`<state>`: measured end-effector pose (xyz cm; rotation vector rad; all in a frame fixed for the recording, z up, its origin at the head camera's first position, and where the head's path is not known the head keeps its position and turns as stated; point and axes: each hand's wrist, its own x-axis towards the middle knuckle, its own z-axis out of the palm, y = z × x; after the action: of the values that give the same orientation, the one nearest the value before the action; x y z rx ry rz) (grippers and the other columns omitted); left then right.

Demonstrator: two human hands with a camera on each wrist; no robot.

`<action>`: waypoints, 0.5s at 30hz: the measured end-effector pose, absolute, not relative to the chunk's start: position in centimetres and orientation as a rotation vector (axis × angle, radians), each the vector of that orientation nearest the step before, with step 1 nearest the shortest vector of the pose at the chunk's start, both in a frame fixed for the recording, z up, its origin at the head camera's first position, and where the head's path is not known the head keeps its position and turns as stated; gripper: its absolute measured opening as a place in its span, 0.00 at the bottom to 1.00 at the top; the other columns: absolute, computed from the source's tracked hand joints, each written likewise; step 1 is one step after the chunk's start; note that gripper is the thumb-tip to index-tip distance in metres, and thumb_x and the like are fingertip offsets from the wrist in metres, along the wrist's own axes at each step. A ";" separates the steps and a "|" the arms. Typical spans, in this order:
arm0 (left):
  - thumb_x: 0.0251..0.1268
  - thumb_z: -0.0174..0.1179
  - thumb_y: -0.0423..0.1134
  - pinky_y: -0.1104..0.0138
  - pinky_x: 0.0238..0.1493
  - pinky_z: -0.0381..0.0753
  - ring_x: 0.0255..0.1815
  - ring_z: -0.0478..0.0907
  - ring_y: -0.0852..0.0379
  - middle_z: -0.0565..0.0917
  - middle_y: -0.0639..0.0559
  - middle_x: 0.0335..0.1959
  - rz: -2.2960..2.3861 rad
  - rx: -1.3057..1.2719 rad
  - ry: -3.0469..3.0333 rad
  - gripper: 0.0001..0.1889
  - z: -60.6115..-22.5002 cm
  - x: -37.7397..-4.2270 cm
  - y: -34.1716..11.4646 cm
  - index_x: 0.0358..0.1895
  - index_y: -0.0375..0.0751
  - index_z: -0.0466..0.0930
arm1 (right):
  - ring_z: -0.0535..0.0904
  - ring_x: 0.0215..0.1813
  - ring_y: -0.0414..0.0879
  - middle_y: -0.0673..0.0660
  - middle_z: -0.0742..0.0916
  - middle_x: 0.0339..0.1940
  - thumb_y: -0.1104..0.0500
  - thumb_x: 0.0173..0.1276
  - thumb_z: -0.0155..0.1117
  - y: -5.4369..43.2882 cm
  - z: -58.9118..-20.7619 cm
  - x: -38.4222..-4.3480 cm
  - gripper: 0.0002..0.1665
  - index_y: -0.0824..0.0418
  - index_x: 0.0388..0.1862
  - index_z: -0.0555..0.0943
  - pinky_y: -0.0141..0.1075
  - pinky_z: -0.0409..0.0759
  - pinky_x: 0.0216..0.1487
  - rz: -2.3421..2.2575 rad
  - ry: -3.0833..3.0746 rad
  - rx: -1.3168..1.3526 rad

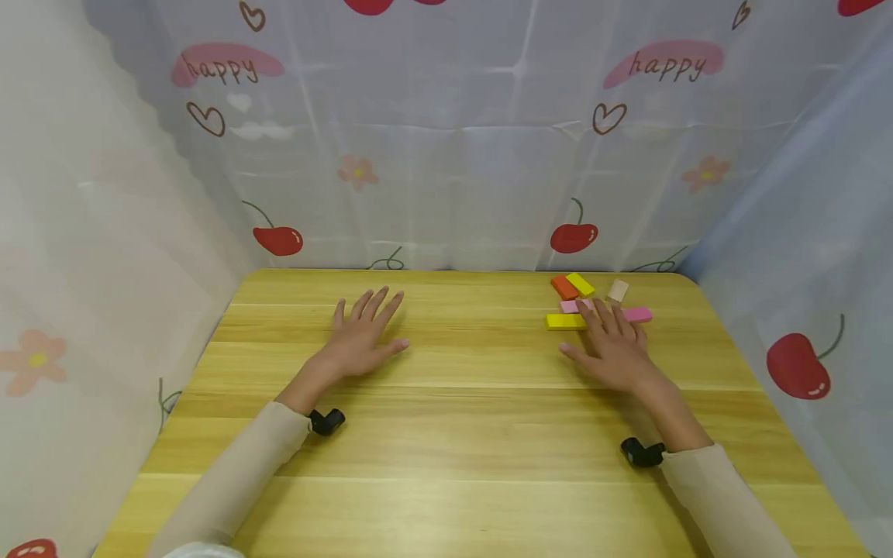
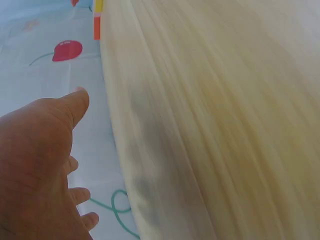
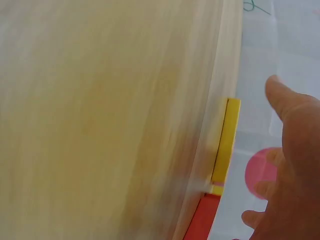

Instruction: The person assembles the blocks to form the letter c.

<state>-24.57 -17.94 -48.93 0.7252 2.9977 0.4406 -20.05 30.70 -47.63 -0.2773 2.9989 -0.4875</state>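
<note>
At the upper right of the head view, the near yellow block (image 1: pixel 565 322) lies on the worktop (image 1: pixel 460 442) beneath or beside the wide-spread right hand (image 1: pixel 617 353), contact unclear; the left hand (image 1: pixel 356 345), center left, is wide and empty. The block looks light, rigid and smooth, likely wooden and slide-prone: best pinched mid-length across its 2 long sides.

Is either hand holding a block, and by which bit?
Nothing is held: the left hand is spread open, away from the blocks, and the right hand is spread open near them.
</note>
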 end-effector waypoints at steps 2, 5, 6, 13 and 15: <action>0.80 0.53 0.67 0.23 0.81 0.34 0.92 0.44 0.34 0.46 0.44 0.92 0.479 0.763 2.976 0.46 -48.9 -24.7 -16.9 0.91 0.59 0.42 | 0.38 0.89 0.77 0.67 0.48 0.92 0.25 0.79 0.53 31.3 -47.8 -19.9 0.58 0.48 0.93 0.41 0.83 0.39 0.76 -0.520 2.994 -0.270; 0.81 0.54 0.66 0.24 0.81 0.36 0.92 0.44 0.34 0.47 0.43 0.92 0.533 0.811 2.942 0.46 -48.7 -25.0 -15.0 0.91 0.57 0.44 | 0.39 0.88 0.80 0.69 0.47 0.92 0.28 0.79 0.56 32.3 -47.8 -19.6 0.58 0.48 0.93 0.41 0.84 0.41 0.75 -0.564 2.982 -0.243; 0.81 0.54 0.66 0.24 0.81 0.36 0.92 0.44 0.35 0.47 0.43 0.92 0.552 0.823 2.928 0.46 -48.6 -25.1 -14.3 0.91 0.57 0.44 | 0.40 0.88 0.80 0.69 0.47 0.92 0.28 0.78 0.57 32.6 -47.8 -19.5 0.59 0.49 0.93 0.42 0.84 0.42 0.74 -0.574 2.979 -0.236; 0.82 0.51 0.67 0.28 0.83 0.39 0.91 0.47 0.39 0.51 0.45 0.91 0.619 0.892 2.868 0.43 -48.4 -25.6 -10.1 0.90 0.56 0.49 | 0.42 0.86 0.82 0.71 0.47 0.91 0.33 0.76 0.63 33.7 -47.5 -19.2 0.59 0.50 0.92 0.44 0.84 0.43 0.74 -0.639 2.956 -0.210; 0.83 0.50 0.67 0.29 0.82 0.40 0.90 0.48 0.39 0.52 0.45 0.90 0.630 0.912 2.852 0.42 -48.6 -25.8 -9.1 0.90 0.55 0.50 | 0.43 0.85 0.82 0.71 0.48 0.91 0.33 0.76 0.63 34.1 -47.4 -19.1 0.59 0.50 0.92 0.44 0.84 0.44 0.74 -0.646 2.954 -0.200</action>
<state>-25.77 -9.09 -48.60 0.9117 2.8524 0.6303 -19.10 34.08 -47.42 -0.2002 2.9541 -0.6464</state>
